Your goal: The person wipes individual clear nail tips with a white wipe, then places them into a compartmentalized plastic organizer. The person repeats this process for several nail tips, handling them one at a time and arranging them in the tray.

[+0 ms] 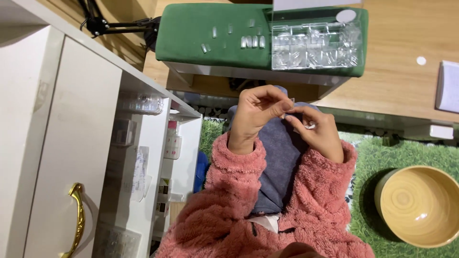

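Note:
My two hands meet over my lap, both in fuzzy pink sleeves. My left hand pinches thumb and forefinger together at the fingertip of my right hand, apparently on a tiny clear nail tip. In the curled fingers of my right hand sits a small clear nail tip. Just beyond the hands, a green cushion on the table carries several loose clear nail tips. A clear compartment box full of tips rests on the cushion's right part.
A white cabinet with a gold handle stands at the left, its open shelves holding small bottles and boxes. A wooden bowl sits on green grass-like matting at the lower right. The wooden tabletop spreads to the upper right.

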